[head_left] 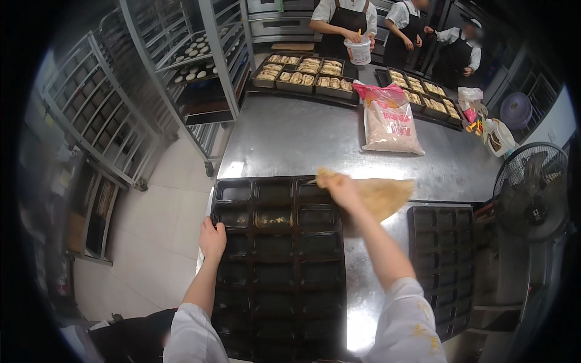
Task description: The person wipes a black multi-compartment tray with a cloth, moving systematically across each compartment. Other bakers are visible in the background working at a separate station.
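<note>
A dark baking tray (pixel 296 261) with rows of rectangular moulds lies in front of me on the steel table. My left hand (pixel 212 238) is closed on the tray's left edge, with its fingertips over the rim. My right hand (pixel 342 190) is closed around a bunched end of a yellowish-tan cloth (pixel 386 195), above the tray's far right corner. The rest of the cloth trails out to the right over the tabletop. Pale yellowish residue (pixel 275 220) shows in one mould of the second row.
Beyond stand a large pink-and-clear bag (pixel 392 124), tins of shaped dough (pixel 296 78) and more filled tins (pixel 417 88). A second mould tray (pixel 440 260) and a fan (pixel 534 206) are at right, wheeled racks (pixel 225 60) at left. Co-workers stand behind the table, one with a white bucket (pixel 359 53).
</note>
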Demonstrator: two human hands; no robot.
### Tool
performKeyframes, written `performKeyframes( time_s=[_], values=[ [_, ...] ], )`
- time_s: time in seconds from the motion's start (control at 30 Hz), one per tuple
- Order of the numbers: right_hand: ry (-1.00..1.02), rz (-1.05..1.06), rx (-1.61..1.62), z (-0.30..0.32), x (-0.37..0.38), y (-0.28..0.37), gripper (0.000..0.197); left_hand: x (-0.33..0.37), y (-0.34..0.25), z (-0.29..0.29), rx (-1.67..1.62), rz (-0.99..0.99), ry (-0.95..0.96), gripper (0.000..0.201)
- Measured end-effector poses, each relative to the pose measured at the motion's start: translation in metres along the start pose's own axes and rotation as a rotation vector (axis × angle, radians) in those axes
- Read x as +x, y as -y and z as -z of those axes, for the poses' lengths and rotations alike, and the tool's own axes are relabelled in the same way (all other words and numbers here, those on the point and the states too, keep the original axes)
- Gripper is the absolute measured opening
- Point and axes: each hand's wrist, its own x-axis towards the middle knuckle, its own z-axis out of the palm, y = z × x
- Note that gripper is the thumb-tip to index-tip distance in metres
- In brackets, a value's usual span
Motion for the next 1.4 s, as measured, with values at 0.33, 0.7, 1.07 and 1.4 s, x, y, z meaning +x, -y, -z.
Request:
performKeyframes(
  time_s=[0.33, 0.7, 1.07, 1.4],
  values=[
    [-0.148, 0.143, -0.601, -0.094, -0.019, 0.012, 0.023, 0.001, -0.007, -0.001, 0.013, 0.035, -0.015, 0.038],
    [0.251, -0.170, -0.029, 0.067, 0.019, -0.018, 0.037, 0.000, 0.001, -0.004, 0.015, 0.014, -0.009, 0.037],
    [0.016, -0.075, 0.104, 0.003, -0.010, 0.023, 0.035, 0.002, -0.007, 0.000, 0.046, 0.023, -0.013, 0.036],
    [0.150, 0.545, -0.464, -0.035, -0.020, -0.007, 0.019, -0.001, -0.006, -0.001, 0.035, 0.046, -0.008, 0.038]
  ],
)
